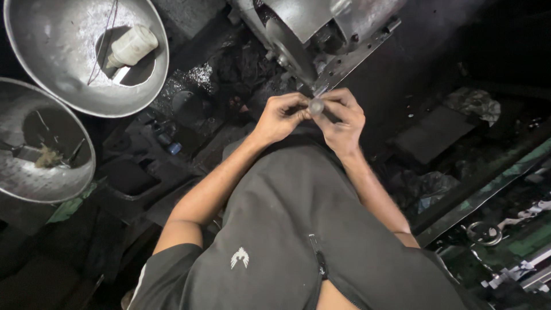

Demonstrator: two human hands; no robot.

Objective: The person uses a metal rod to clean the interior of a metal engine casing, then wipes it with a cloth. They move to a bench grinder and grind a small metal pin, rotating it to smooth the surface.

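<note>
A dark, greasy workshop floor lay below, seen from overhead. Both hands met at a grinding wheel (291, 53) on a grey machine (338, 23). The left hand (281, 116) and right hand (343, 119) were pinched together on a small round metal piece (316, 105), just beneath the wheel's edge. The step looked like grinding; next called for steady pressure, fingers clear. Two metal bowls (86, 86) sat well apart to the left, one holding a white bottle (132, 46).

Two hands, the left hand (282, 116) and right hand (342, 120), meet at twelve o'clock on one small round metal piece (316, 105) below one grinding wheel (290, 53), while two metal bowls (51, 86) (17, 178) sit at ten o'clock, one holding one white bottle (132, 46).
</note>
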